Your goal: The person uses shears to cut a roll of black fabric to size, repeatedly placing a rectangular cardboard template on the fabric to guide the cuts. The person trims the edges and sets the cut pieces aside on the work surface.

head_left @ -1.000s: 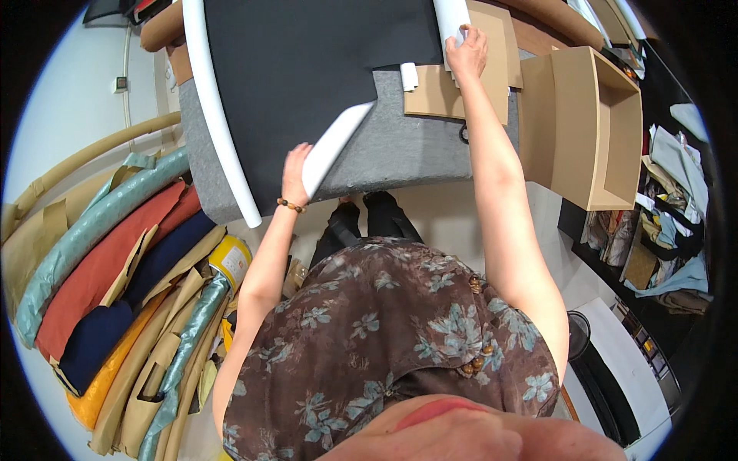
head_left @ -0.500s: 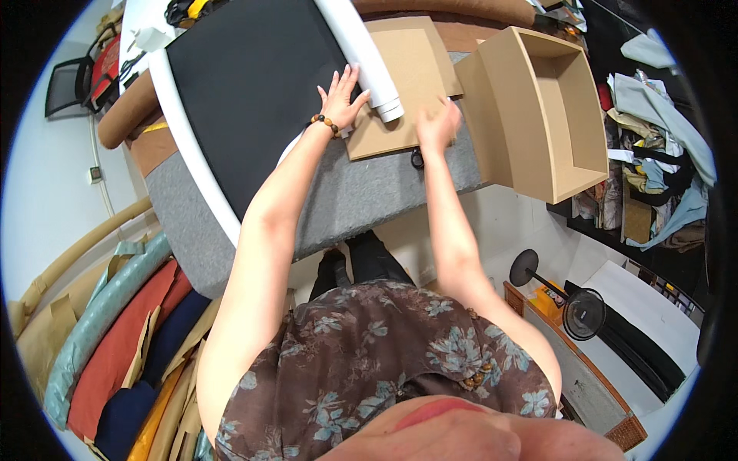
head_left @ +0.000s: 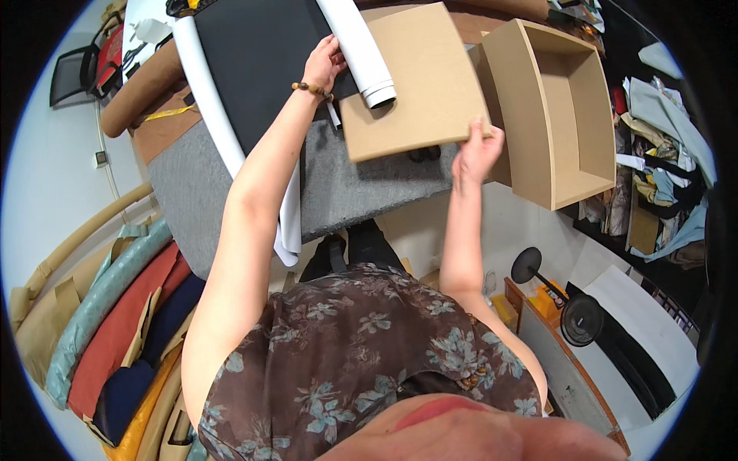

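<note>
Through my head feed I see the right hand [head_left: 477,156] pinching the five o'clock corner of the tan board [head_left: 430,73], which lies toward one o'clock. At half past eleven, the left hand [head_left: 323,65] has fingers bent beside the white roll [head_left: 358,50] overlapping the board; whether they pinch it, I cannot tell.

Matt brown board [head_left: 427,73], smooth white roll [head_left: 359,58], perhaps felt tabletop [head_left: 350,184]

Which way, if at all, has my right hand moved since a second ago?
Yes: against the open tan box, your right hand has moved rightward, toward it, and nearer your body; it now grips the tan board by its near right corner.
</note>
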`<state>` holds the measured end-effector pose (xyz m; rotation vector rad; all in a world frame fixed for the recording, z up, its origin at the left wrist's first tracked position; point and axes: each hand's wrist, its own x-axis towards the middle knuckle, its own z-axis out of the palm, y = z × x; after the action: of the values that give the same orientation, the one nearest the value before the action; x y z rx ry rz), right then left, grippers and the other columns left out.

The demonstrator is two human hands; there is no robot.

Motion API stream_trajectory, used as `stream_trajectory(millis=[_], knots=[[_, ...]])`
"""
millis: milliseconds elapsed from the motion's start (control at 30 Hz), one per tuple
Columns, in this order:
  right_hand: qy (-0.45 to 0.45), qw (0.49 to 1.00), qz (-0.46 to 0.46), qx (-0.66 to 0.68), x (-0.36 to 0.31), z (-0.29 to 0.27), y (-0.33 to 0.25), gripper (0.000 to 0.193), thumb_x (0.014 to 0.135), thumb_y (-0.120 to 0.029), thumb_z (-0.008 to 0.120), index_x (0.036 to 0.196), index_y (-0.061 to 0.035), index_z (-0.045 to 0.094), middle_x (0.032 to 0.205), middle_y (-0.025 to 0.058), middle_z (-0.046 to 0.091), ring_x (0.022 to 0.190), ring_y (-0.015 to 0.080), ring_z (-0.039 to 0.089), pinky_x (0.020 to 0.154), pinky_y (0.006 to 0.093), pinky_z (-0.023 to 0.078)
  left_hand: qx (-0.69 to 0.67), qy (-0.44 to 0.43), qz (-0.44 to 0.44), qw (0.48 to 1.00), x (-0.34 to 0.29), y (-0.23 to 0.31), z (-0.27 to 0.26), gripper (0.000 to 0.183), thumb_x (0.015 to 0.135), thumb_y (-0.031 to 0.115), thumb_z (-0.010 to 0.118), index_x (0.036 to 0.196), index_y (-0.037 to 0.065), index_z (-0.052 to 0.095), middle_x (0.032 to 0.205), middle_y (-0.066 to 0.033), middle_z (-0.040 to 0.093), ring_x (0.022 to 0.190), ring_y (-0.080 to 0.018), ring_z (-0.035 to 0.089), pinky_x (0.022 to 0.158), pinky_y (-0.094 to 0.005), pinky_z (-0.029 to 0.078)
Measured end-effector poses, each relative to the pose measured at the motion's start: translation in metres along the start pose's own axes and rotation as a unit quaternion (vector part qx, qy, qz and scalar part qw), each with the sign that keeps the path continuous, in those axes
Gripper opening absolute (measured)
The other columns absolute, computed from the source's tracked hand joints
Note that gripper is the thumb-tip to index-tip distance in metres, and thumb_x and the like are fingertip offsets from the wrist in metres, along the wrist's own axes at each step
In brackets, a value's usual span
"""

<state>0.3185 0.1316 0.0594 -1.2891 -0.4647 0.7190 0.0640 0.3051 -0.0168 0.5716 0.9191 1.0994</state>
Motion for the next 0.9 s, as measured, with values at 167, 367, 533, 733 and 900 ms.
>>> stream_trajectory(millis=[167, 367, 533, 733, 900], knots=[[0.004, 0.938, -0.291, -0.19, -0.048, -0.005, -0.126, 0.013, 0.092, -0.007, 0.065, 0.09, -0.0031, 0.053, 0.085, 0.0023, 0.057, 0.078, 0.0088, 0.054, 0.072, 0.0236, 0.047, -0.033, -0.051, 0.022, 0.998, 0.015, -0.004, -0.023, 0.035, 0.101, 0.029, 0.043, 0.122, 0.005, 0.056, 0.113, -0.0026, 0.064, 0.099, -0.0123, 0.059, 0.09, -0.0353, 0.047], [0.052, 0.946, -0.311, -0.081, -0.058, -0.065, -0.245, 0.013, 0.094, -0.014, 0.061, 0.093, -0.0019, 0.056, 0.098, 0.0126, 0.064, 0.089, 0.0189, 0.061, 0.081, 0.0352, 0.052, 0.307, -0.1, 0.272, 0.907, 0.001, -0.061, 0.013, 0.069, 0.099, 0.028, 0.045, 0.153, 0.009, 0.007, 0.158, -0.0148, 0.016, 0.145, -0.0267, 0.02, 0.115, -0.0299, 0.022], [-0.135, 0.972, 0.024, 0.193, 0.013, -0.063, -0.212, 0.028, 0.095, -0.021, 0.059, 0.116, -0.0026, 0.059, 0.118, 0.0105, 0.062, 0.108, 0.0229, 0.057, 0.099, 0.0457, 0.044, 0.721, -0.243, 0.233, 0.605, -0.048, -0.072, 0.012, 0.069, 0.095, 0.029, 0.048, 0.151, 0.008, 0.015, 0.156, -0.0177, 0.022, 0.143, -0.0331, 0.025, 0.115, -0.0485, 0.024], [-0.307, 0.825, 0.362, 0.308, 0.033, 0.111, 0.031, 0.02, 0.097, -0.023, 0.056, 0.106, -0.0059, 0.059, 0.105, 0.0055, 0.062, 0.095, 0.0198, 0.059, 0.091, 0.0398, 0.048, 0.659, -0.164, 0.295, 0.672, -0.112, -0.061, 0.003, 0.068, 0.093, 0.029, 0.052, 0.151, 0.01, 0.021, 0.157, -0.0124, 0.021, 0.143, -0.0336, 0.023, 0.115, -0.0529, 0.019], [-0.328, 0.64, 0.6, 0.35, -0.099, 0.242, 0.181, 0.023, 0.098, -0.027, 0.053, 0.101, -0.0057, 0.061, 0.101, 0.0044, 0.065, 0.092, 0.0195, 0.063, 0.087, 0.0375, 0.052, 0.664, -0.134, 0.296, 0.673, -0.144, -0.08, 0.007, 0.068, 0.091, 0.028, 0.055, 0.15, 0.012, 0.025, 0.158, -0.0081, 0.02, 0.144, -0.034, 0.022, 0.116, -0.0565, 0.015]])
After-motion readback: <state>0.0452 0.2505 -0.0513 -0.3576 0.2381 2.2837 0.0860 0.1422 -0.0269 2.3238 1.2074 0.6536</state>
